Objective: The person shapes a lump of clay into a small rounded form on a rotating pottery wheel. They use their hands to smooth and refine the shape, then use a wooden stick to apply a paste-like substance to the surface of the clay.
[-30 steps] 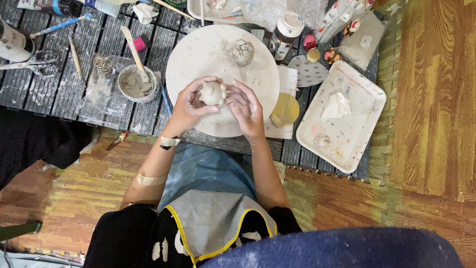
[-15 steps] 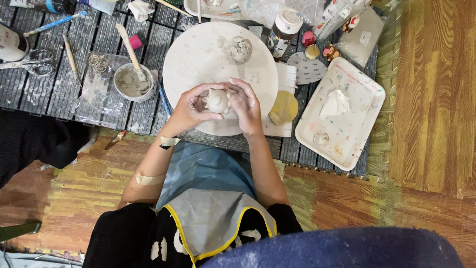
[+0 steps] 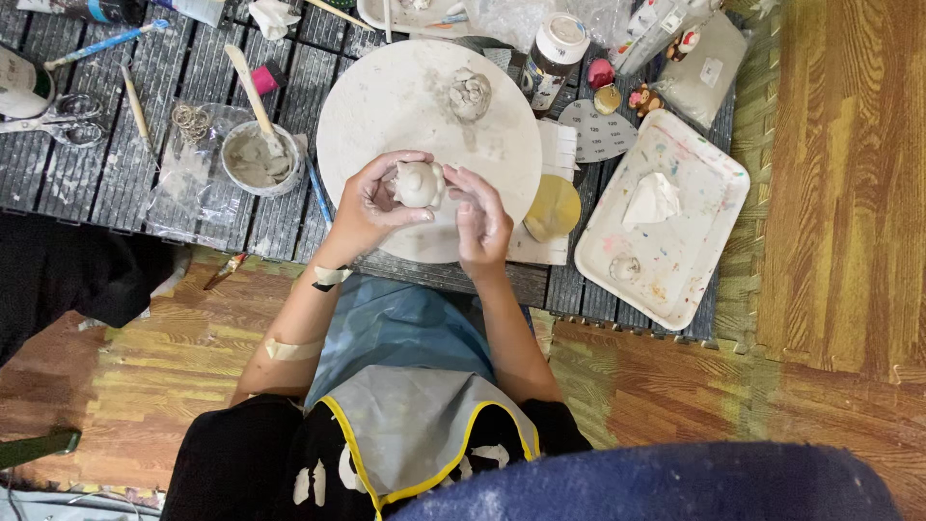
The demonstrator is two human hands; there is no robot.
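- A person is cradling a small clay figure (image 3: 419, 183) over the near half of a round white board (image 3: 386, 106) that is sitting on a dark slatted desk (image 3: 77, 183), seen from directly overhead.
- The left hand (image 3: 371, 205) is cupping the figure from the side, its fingers (image 3: 405, 159) curling over the top and its thumb lying under the pale lump.
- The right hand (image 3: 482, 220) is sitting just beside the figure on the other side, its fingers (image 3: 461, 183) bunched together with the tips meeting the clay; whether they are pinching it cannot be told.
- A second, rougher clay lump (image 3: 470, 94) is resting on the far part of the board, well apart from the hands.
- A small bowl of grey slip (image 3: 253, 160) with a wooden stick (image 3: 249, 89) leaning in it is standing just left of the board, on a sheet of clear plastic.
- A paint-flecked white tray (image 3: 690, 251) is lying to the right, carrying a crumpled tissue (image 3: 652, 200).
- A round yellow sponge (image 3: 552, 207) is sitting between the board and the tray.
- A white-lidded jar (image 3: 555, 50) is standing at the far edge of the board, with small coloured figurines (image 3: 641, 98) near it.
- Scissors (image 3: 48, 116) are lying at the far left of the desk.
- The person is wearing a blue and grey apron (image 3: 405, 386) edged in yellow, with a bandage on the left forearm.
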